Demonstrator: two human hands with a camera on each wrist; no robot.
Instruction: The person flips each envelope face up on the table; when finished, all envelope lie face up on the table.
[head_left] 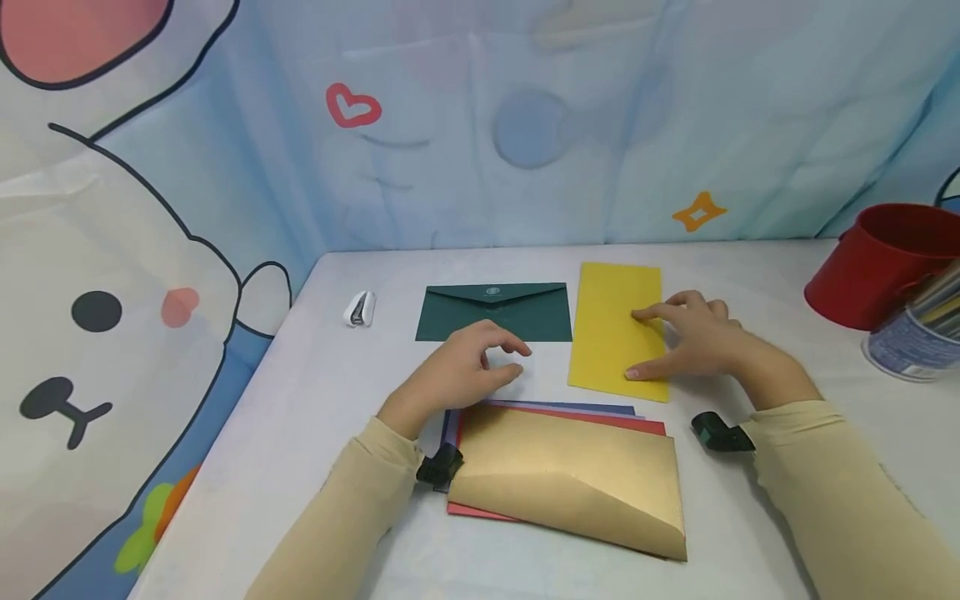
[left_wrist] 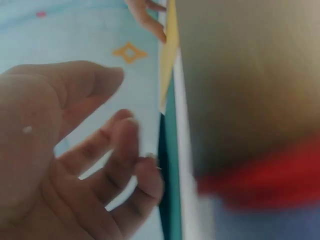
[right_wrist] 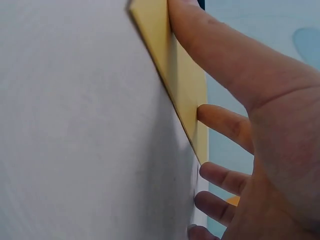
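A yellow envelope [head_left: 611,333] lies upright on the table. My right hand [head_left: 693,337] touches it with thumb and index fingertip spread along its right side; in the right wrist view the other fingers fan out beyond the yellow envelope's edge [right_wrist: 187,95]. My left hand [head_left: 472,362] hovers above the table, fingers loosely bent and nothing between them, as the left wrist view shows of its fingers [left_wrist: 125,145]. Behind it lies a dark green envelope [head_left: 495,315], flap side up. In front is a stack of envelopes, a gold envelope [head_left: 562,467] on top, with red and blue edges showing underneath.
A small white stapler-like object [head_left: 360,309] lies at the back left. At the right stand a red bucket [head_left: 873,275] and a tin [head_left: 911,346] of pencil-like sticks. A patterned curtain [head_left: 465,125] hangs behind the white table [head_left: 315,433].
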